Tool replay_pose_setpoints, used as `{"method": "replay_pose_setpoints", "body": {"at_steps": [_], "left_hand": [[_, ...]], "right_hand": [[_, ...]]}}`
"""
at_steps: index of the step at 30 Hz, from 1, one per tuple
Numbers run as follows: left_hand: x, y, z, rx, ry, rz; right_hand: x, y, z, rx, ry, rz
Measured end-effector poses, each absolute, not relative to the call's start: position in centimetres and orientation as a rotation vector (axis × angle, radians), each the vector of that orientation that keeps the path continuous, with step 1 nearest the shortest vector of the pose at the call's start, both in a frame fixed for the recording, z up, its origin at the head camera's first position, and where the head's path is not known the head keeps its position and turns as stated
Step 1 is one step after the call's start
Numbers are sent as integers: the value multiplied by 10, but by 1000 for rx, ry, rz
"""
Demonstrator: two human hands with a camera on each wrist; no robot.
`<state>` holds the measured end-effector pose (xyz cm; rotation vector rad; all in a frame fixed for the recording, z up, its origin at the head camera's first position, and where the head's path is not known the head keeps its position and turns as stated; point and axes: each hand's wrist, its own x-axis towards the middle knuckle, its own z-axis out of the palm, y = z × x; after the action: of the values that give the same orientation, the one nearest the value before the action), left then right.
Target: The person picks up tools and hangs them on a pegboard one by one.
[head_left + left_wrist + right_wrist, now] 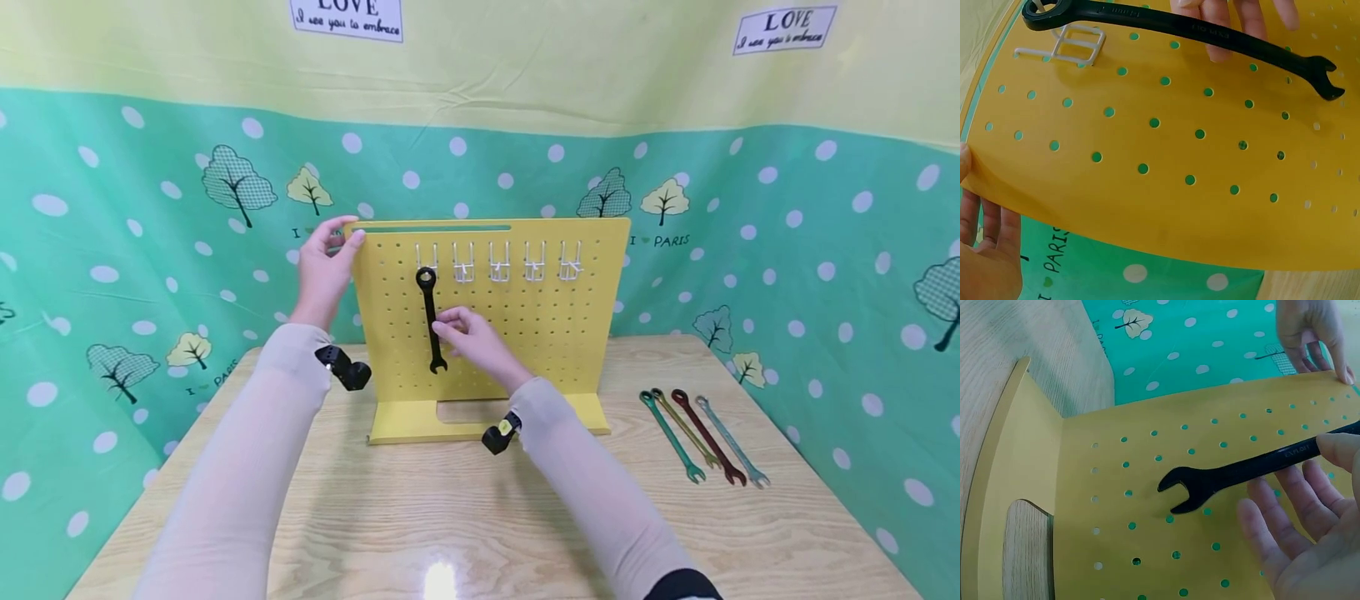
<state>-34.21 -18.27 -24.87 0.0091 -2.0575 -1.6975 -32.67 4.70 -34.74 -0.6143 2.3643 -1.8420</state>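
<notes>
A black combination wrench (430, 304) hangs upright in front of a yellow pegboard (540, 333), ring end up. My right hand (480, 343) pinches its shaft, the thumb on the near side and the fingers behind, as the right wrist view shows. In the left wrist view the wrench's ring lies at the leftmost white wire hook (1099, 50), whose tip shows in the ring opening. At the board's upper left corner my left hand (324, 271) grips the edge, with the thumb in front and the fingers behind.
More white wire hooks (498, 267) line the board's upper part. On the table (360, 533) at the right lie a green wrench (670, 433), a yellowish wrench (682, 425), a dark red wrench (706, 433) and a pale blue wrench (731, 442). A patterned curtain (480, 179) surrounds the table.
</notes>
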Motion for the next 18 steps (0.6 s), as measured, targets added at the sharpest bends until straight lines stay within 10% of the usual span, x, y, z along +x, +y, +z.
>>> {"method": "replay_pose_setpoints", "body": {"at_steps": [18], "left_hand": [[-346,-186,-251,-11,-2056,-1698]], "right_hand": [[-306,82,-338,-685,2562,-1680]]}}
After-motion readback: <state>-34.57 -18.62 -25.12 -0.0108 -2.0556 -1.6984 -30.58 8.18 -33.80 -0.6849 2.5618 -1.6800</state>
